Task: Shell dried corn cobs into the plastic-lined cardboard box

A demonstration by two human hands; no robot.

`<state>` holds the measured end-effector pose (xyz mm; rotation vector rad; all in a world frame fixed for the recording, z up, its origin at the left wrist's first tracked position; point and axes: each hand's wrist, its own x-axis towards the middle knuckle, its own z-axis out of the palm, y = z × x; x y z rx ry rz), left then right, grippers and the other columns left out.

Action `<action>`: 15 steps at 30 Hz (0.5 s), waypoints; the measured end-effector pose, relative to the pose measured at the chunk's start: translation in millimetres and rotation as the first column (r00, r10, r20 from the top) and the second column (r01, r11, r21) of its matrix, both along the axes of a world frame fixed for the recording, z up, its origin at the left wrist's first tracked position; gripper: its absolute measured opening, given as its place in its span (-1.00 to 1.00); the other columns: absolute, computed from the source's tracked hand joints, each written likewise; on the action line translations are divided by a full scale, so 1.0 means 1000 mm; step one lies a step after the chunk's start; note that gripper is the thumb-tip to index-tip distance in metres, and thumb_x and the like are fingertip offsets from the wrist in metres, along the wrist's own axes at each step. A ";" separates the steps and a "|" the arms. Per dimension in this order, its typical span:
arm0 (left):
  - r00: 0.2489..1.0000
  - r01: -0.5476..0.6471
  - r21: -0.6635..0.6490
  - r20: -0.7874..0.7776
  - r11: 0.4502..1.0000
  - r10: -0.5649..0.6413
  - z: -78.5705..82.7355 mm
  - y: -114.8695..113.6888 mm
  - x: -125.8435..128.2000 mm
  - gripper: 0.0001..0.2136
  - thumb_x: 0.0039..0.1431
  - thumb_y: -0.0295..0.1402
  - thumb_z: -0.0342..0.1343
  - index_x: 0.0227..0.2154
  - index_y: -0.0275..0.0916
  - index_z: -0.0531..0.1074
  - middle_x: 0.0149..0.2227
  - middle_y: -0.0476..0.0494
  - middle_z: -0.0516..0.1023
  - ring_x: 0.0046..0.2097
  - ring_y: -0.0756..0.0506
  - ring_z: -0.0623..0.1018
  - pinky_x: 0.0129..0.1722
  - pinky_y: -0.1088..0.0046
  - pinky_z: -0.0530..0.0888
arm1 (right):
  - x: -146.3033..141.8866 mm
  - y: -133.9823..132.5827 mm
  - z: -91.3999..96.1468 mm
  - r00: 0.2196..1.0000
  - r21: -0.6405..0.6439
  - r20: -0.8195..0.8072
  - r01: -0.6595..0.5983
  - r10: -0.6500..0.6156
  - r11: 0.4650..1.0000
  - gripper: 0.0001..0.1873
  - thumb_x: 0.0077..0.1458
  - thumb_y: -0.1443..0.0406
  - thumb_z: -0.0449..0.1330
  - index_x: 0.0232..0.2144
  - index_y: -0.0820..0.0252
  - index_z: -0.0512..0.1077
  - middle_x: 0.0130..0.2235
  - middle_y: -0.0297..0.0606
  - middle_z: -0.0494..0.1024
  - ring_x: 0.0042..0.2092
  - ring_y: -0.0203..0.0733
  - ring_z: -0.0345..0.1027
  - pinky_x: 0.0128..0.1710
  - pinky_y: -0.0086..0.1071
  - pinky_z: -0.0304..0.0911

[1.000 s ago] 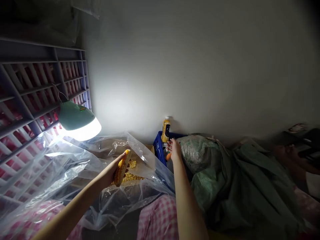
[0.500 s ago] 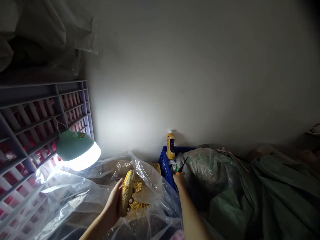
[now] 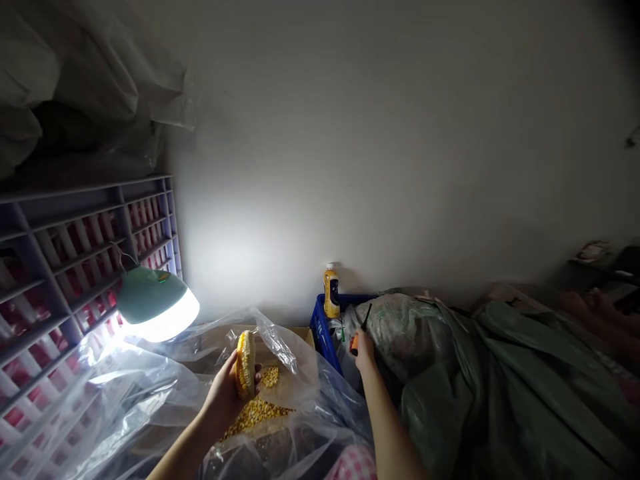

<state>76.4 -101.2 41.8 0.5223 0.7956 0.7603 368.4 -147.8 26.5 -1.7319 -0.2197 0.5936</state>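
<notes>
An ear of corn (image 3: pixel 245 367) stands nearly upright in my left hand (image 3: pixel 226 393), whose fingers wrap round it. Yellow rows show along its left edge, and its face is paler. Loose corn kernels (image 3: pixel 260 412) lie below and beside it on clear plastic sheeting (image 3: pixel 310 393) lining a cardboard box (image 3: pixel 306 333). My right hand (image 3: pixel 366 350) is closed on a screwdriver (image 3: pixel 355 344) with an orange and black handle. Its dark shaft points up and slightly right, near the blue crate (image 3: pixel 324 337).
A lit green lamp (image 3: pixel 155 297) hangs at the left against a purple plastic rack (image 3: pixel 75 267). One yellow bottle (image 3: pixel 331 292) stands at the blue crate by the wall. Stuffed plastic bags (image 3: pixel 405 327) and dark green cloth (image 3: pixel 480 373) fill the right side.
My right hand has drawn the screwdriver up from the blue crate's edge, so its handle now shows. The ear of corn has turned in my left hand, showing more yellow. The view has shifted right.
</notes>
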 end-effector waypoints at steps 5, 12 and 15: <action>0.991 0.041 0.100 -0.129 0.994 -0.028 -0.008 -0.006 -0.006 -0.72 0.01 -0.20 0.09 -0.27 -0.25 0.26 -0.50 -0.04 0.42 -0.59 0.05 0.39 -0.65 0.56 0.33 | -0.062 -0.009 0.047 0.988 0.346 -0.066 -0.105 0.136 0.932 -0.85 0.07 0.21 -0.02 -0.41 0.18 0.21 -0.50 -0.45 0.25 -0.58 -0.48 0.14 -0.64 -0.59 0.10; 0.949 0.299 0.397 -0.217 0.868 -0.228 0.007 -0.019 -0.016 -0.64 -0.03 -0.11 0.09 -0.21 -0.18 0.29 -0.41 0.00 0.41 -0.57 0.07 0.36 -0.64 0.57 0.27 | -0.168 -0.022 0.037 0.894 0.416 -0.134 -0.341 0.427 0.843 -0.74 -0.30 0.24 0.24 -0.52 0.22 0.27 -0.64 -0.47 0.31 -0.70 -0.42 0.13 -0.77 -0.55 0.00; 0.902 0.415 0.429 -0.307 0.803 -0.302 0.014 -0.020 -0.020 -0.57 -0.03 -0.11 0.09 -0.11 -0.17 0.24 -0.38 -0.02 0.43 -0.59 0.07 0.34 -0.67 0.57 0.23 | -0.178 -0.019 0.030 0.868 0.445 -0.147 -0.370 0.475 0.815 -0.69 -0.32 0.23 0.29 -0.48 0.23 0.30 -0.62 -0.47 0.34 -0.69 -0.43 0.16 -0.75 -0.57 0.03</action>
